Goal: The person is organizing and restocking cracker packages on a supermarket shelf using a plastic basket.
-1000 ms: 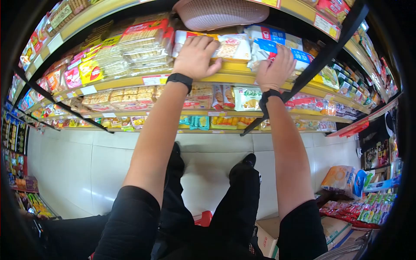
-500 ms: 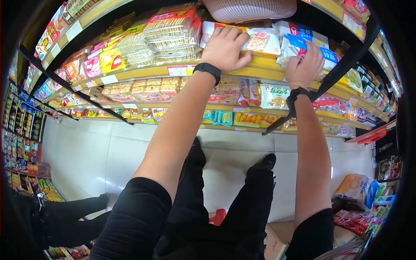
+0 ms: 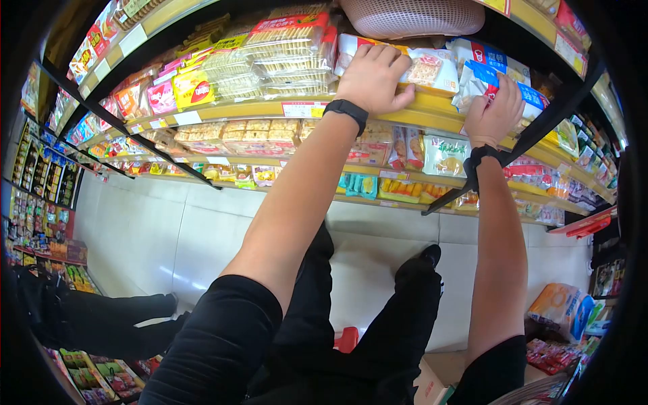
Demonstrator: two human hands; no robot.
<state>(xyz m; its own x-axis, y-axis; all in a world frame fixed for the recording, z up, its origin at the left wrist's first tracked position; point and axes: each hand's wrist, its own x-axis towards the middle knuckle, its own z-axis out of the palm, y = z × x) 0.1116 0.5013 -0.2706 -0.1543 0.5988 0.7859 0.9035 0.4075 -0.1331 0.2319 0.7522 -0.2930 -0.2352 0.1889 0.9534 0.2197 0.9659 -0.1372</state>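
My left hand (image 3: 373, 79) lies over the left end of a white and orange snack packet (image 3: 435, 69) on the upper shelf. Its fingers rest on top, and the thumb is spread out to the right. On the right, a blue and white snack packet (image 3: 478, 82) leans at the shelf's front, with my right hand (image 3: 496, 116) closed around its lower front part. The fingers reach over it, and the thumb is on its near side. A similar blue and white packet (image 3: 518, 67) lies just behind. The undersides of both packets are hidden.
A pink perforated basket (image 3: 412, 19) sits behind the packets. Clear packs of stacked crackers (image 3: 287, 50) stand to the left. A black shelf post (image 3: 557, 101) slants past my right hand. A cardboard box (image 3: 432, 381) and another person's legs (image 3: 108, 317) are lower down.
The whole view has shifted, so the shelf and both hands appear farther right. Both hands keep their places on the packets. The other person's legs have changed position slightly.
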